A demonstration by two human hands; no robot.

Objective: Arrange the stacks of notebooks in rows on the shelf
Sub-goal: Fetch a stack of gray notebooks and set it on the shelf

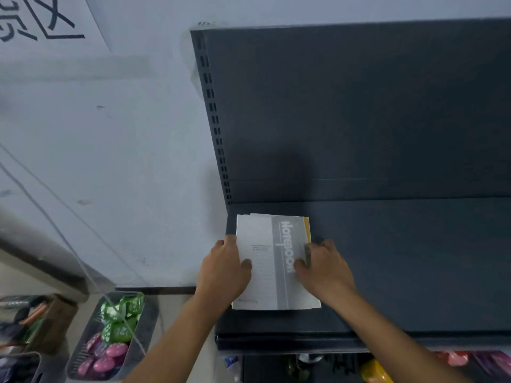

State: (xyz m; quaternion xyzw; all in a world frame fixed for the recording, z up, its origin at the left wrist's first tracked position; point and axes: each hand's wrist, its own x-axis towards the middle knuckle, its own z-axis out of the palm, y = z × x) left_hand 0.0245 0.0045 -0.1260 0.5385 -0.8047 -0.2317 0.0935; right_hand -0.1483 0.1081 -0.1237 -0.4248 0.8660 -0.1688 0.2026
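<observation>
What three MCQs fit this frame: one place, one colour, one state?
1. Where is the notebook stack? A. left end of the shelf B. its middle C. its right end
2. Colour of the cover's title band? A. red B. grey C. green
3. What are the hands doing? A. hanging free B. left hand and right hand grip the stack's sides C. only one touches it

Answers: 1 A, it lies by the shelf's left edge. 2 B, white lettering on a grey strip. 3 B, each hand clasps one side edge.

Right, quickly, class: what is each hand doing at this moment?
Left hand: grips the left edge of the notebook stack.
Right hand: grips the stack's right edge.
</observation>
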